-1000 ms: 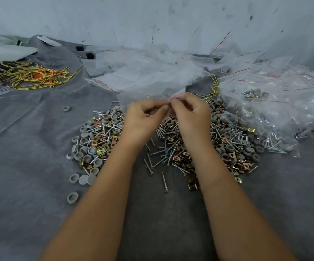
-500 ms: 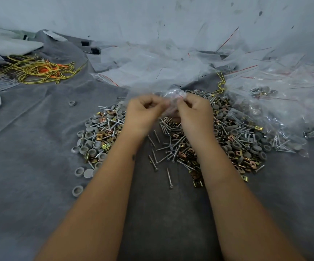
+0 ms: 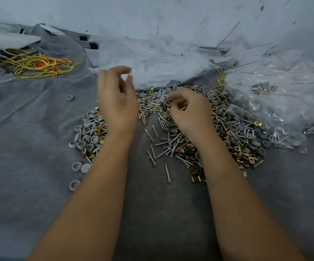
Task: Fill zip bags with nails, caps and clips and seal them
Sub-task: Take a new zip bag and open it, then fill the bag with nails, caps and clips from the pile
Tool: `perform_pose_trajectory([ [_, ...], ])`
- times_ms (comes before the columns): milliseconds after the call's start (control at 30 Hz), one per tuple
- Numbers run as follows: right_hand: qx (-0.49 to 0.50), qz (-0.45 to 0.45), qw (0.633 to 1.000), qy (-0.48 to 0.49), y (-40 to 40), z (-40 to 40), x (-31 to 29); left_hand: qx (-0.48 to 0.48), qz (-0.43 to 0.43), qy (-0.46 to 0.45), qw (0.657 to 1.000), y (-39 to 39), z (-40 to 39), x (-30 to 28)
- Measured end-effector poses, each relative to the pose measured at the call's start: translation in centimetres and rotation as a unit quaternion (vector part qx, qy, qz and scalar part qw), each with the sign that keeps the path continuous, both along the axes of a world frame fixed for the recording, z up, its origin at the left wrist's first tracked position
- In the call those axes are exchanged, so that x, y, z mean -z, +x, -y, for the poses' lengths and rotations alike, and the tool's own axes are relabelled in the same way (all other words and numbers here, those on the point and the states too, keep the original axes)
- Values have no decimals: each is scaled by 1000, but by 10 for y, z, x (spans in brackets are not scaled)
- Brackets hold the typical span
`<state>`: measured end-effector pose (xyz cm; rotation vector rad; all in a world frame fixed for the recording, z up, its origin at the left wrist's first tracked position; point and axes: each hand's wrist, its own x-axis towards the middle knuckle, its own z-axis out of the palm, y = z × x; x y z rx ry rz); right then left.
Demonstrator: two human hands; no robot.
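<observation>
A heap of silver nails [image 3: 168,144], grey round caps [image 3: 88,142] and brass clips [image 3: 237,148] lies on the grey cloth. My left hand [image 3: 115,97] is raised over the heap's left side. Its thumb and forefinger are curled round a thin clear zip bag [image 3: 124,78], which is blurred and hard to tell from the bags behind it. My right hand [image 3: 189,110] hovers low over the middle of the heap with its fingers curled down. A brass-coloured piece shows inside them.
Empty clear zip bags [image 3: 161,61] are piled behind the heap. Filled bags [image 3: 276,102] lie at the right. Yellow and orange wires [image 3: 37,65] sit far left, and a stray cap [image 3: 70,98] lies on the cloth [image 3: 30,185]. A pale wall stands at the back.
My hands were pinching the bag together in front of me. They have come apart: the left went up and left with the bag, and the right dropped onto the heap.
</observation>
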<state>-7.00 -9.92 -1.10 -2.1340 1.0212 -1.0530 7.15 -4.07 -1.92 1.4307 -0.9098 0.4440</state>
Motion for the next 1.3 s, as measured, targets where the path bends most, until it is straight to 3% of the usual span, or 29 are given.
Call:
perform_pose_trajectory([
  [67, -43, -108, 991, -65, 2, -4, 0, -19, 29, 55, 998, 5, 1, 3],
  [167, -80, -302, 937, -157, 8, -9, 3, 54, -11, 225, 973, 2, 10, 13],
  [233, -85, -330, 929, -143, 11, -9, 4, 79, -25, 287, 954, -2, 14, 17],
  [367, -79, -305, 938, -145, 14, -10, 6, 85, -29, 308, 947, -3, 19, 19],
  [500, -16, -125, 988, -86, 9, -7, 9, 86, -32, 290, 952, -4, 23, 20],
  [700, 29, 32, 997, -62, 3, 5, 7, 116, -32, 275, 954, -6, 24, 21],
  [867, 64, -55, 987, -135, 5, 9, 14, 212, -37, 241, 947, -11, 23, 19],
  [1033, 62, -120, 983, -121, 2, 7, 9, 271, -59, 190, 942, -19, 21, 18],
  [1167, 38, -137, 981, -130, 3, 2, 5, 219, -55, 96, 969, -18, 16, 15],
  [1300, -13, -50, 991, -123, 6, -4, 5, 143, -58, 36, 987, -16, 14, 13],
])
